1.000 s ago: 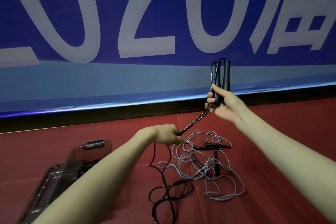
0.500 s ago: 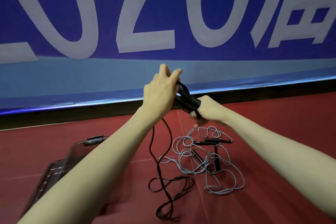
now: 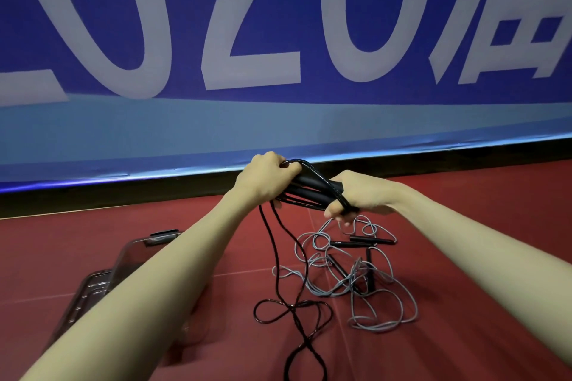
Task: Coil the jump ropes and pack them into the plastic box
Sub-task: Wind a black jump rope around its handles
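Left hand [image 3: 267, 178] and right hand [image 3: 356, 195]: both grasp black jump rope [image 3: 309, 190] handles, cord trailing limp to floor. Grey jump ropes [image 3: 365, 284] tangled beyond; plastic box [image 3: 93, 288] left. Light, floppy, snag-prone; hold by handles.

Banner lettering, nothing else legible

From twelve o'clock across my view I read large pale digits "2020" on the dark blue banner [image 3: 278, 25], the first cut off at nine o'clock; at two o'clock a partly cropped character I cannot make out.
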A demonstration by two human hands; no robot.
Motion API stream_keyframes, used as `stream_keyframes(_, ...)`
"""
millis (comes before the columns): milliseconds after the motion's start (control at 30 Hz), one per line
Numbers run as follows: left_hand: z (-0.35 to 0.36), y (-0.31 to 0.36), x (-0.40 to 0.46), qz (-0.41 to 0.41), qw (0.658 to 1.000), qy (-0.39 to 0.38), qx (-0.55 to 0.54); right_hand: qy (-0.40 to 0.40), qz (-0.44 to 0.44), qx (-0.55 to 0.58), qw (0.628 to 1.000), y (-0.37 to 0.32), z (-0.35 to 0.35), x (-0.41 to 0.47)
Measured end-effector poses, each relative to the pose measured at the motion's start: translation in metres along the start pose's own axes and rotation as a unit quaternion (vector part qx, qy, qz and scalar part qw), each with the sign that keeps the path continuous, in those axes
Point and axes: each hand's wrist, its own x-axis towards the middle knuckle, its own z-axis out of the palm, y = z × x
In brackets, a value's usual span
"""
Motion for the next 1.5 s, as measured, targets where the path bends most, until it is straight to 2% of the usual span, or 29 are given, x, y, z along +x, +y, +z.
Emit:
stream_keyframes(100, 0.006, -0.005, -0.001, 0.031, 0.996, 0.030, -0.081, -0.016, -0.015, 0.055, 0.998, -0.006, 0.003, -0.011)
stream_keyframes(267, 0.004, -0.008, 0.002, 0.056, 0.989, 0.078, -0.110, -0.030, -0.025, 0.115, 0.993, -0.014, 0.004, -0.010)
stream_keyframes(667, 0.000, -0.004, 0.004, 0.028, 0.986, 0.096, -0.137, -0.115, 0.007, 0.280, 0.953, -0.013, -0.008, -0.014)
stream_keyframes(733, -0.001, -0.006, 0.005, 0.013, 0.983, 0.099, -0.152, -0.118, 0.006, 0.331, 0.936, -0.012, -0.011, -0.016)
stream_keyframes(867, -0.003, -0.010, 0.008, -0.024, 0.977, 0.116, -0.178, -0.099, -0.025, 0.358, 0.928, -0.020, -0.014, -0.016)
stream_keyframes(1033, -0.006, -0.012, 0.009, -0.057, 0.972, 0.123, -0.190, -0.047, -0.065, 0.311, 0.947, -0.023, -0.010, -0.013)
stream_keyframes(1133, -0.007, -0.013, 0.009, -0.069, 0.972, 0.131, -0.184, 0.102, -0.094, 0.187, 0.972, -0.023, -0.001, -0.006)
stream_keyframes(1200, -0.006, -0.012, 0.009, -0.077, 0.970, 0.138, -0.183, 0.186, -0.123, 0.142, 0.964, -0.023, 0.007, -0.001)
stream_keyframes(1300, -0.006, -0.010, 0.008, -0.078, 0.968, 0.144, -0.192, 0.263, -0.167, 0.126, 0.942, -0.024, 0.011, 0.005)
stream_keyframes(1500, -0.005, -0.009, 0.008, -0.079, 0.964, 0.126, -0.219, 0.307, -0.206, 0.094, 0.924, -0.029, 0.010, 0.001)
